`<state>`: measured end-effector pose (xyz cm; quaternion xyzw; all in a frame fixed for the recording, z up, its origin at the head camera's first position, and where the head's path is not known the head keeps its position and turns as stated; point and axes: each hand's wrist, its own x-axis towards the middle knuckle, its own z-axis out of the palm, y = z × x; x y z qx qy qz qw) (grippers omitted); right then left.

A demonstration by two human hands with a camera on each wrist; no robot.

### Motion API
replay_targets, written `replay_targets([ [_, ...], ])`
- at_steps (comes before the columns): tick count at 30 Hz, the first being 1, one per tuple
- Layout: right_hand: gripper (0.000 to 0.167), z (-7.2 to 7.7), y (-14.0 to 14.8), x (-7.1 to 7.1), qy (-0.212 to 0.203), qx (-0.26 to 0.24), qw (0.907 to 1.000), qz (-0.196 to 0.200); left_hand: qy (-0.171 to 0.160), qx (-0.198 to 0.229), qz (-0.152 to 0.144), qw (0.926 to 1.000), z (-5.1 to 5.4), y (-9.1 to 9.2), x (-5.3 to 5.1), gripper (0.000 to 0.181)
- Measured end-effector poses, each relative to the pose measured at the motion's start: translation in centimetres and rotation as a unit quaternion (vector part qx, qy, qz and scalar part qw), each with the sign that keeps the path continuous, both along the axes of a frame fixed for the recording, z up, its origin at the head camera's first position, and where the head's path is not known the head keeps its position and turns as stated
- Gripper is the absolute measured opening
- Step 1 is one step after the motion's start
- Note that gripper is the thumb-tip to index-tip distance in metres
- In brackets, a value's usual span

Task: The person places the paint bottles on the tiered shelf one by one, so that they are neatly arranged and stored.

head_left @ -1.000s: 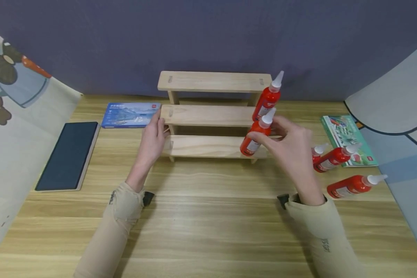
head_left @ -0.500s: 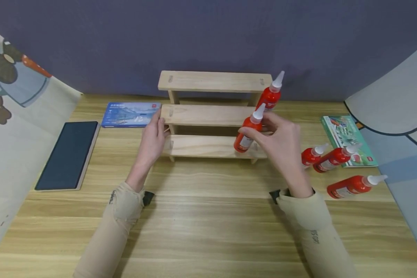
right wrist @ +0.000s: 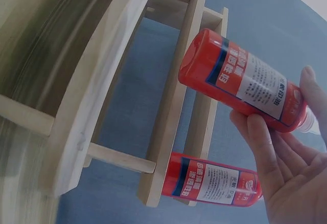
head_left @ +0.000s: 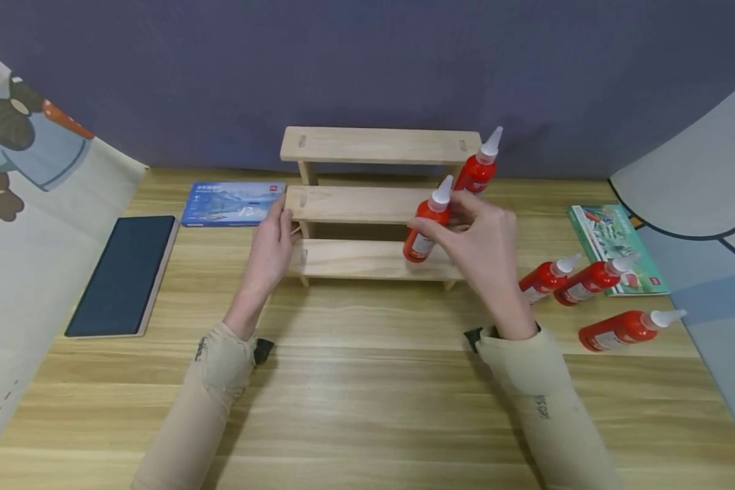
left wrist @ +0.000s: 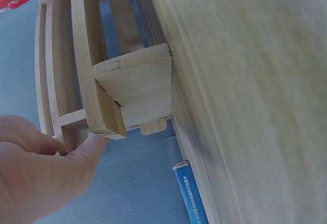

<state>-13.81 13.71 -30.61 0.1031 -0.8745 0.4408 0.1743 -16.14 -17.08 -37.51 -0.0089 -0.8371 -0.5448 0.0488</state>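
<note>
A three-tier wooden shelf (head_left: 349, 205) stands at the back of the table. My left hand (head_left: 268, 250) grips its left side at the middle tier, thumb and fingers pinching the board's end in the left wrist view. In my right hand (head_left: 485, 253) is a red ink bottle (head_left: 421, 239) with a white pointed nozzle, pinched near its top between thumb and fingers. The bottle leans slightly, and the right wrist view shows its base apart from the boards. A second red ink bottle (right wrist: 212, 180) stands upright at the middle tier's right end, partly behind my right hand in the head view.
To the right are several more red ink bottles (head_left: 618, 331), near a green illustrated box (head_left: 617, 248). Left of the shelf lie a blue box (head_left: 233, 203) and a dark notebook (head_left: 122, 275). A dark blue panel (head_left: 367, 61) rises close behind the shelf.
My right hand has carried the held ink bottle leftward and slightly up, along the shelf and away from the standing bottle. My left hand has kept its grip on the shelf.
</note>
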Motion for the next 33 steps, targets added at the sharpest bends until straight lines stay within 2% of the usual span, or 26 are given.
replay_targets([
  [13, 0.043, 0.0, -1.1, -1.0, 0.013, -0.001, 0.9999, 0.009, 0.004, -0.002, -0.002, 1.0000, -0.1, 0.1, 0.0, 0.054],
  [20, 0.043, 0.7, -1.9, -1.7, 0.027, -0.002, 0.9996, 0.008, 0.015, -0.007, -0.003, 0.9999, 0.0, 0.0, 0.0, 0.054],
  [27, 0.045, 1.3, -2.6, -2.9, 0.028, -0.011, 0.9994, 0.016, 0.016, -0.001, -0.007, 0.9998, -0.1, 0.0, 0.0, 0.054],
  [33, 0.046, 1.7, -3.3, -4.1, 0.021, -0.007, 0.9997, 0.008, 0.018, -0.001, -0.007, 0.9998, -0.1, 0.0, 0.1, 0.053],
])
